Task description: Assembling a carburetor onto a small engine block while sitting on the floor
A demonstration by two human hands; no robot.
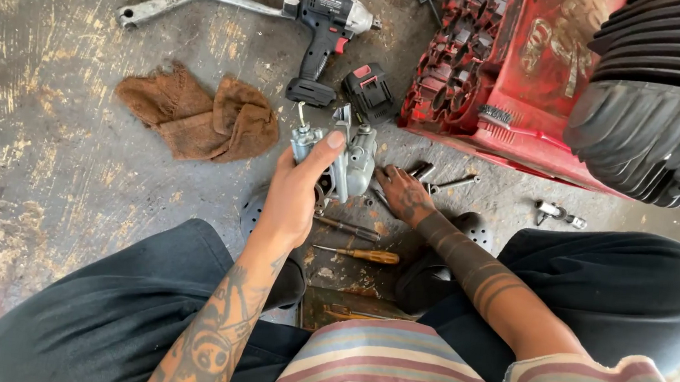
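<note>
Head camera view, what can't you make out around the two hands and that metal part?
- Metal part: near side hidden behind the left hand.
- Right hand: its fingers are tucked behind the part, so any contact is unclear.
- Small loose pieces on the floor: too small to identify.
- Tyre: cut off by the right edge.

A worn concrete floor (48, 157), grey and scuffed with pale yellowish patches, fills the view under bright, even light. A brown rag (199, 113) lies crumpled on it. A red plastic crate (498, 66) stands beside a black ribbed tyre (658, 120).
</note>
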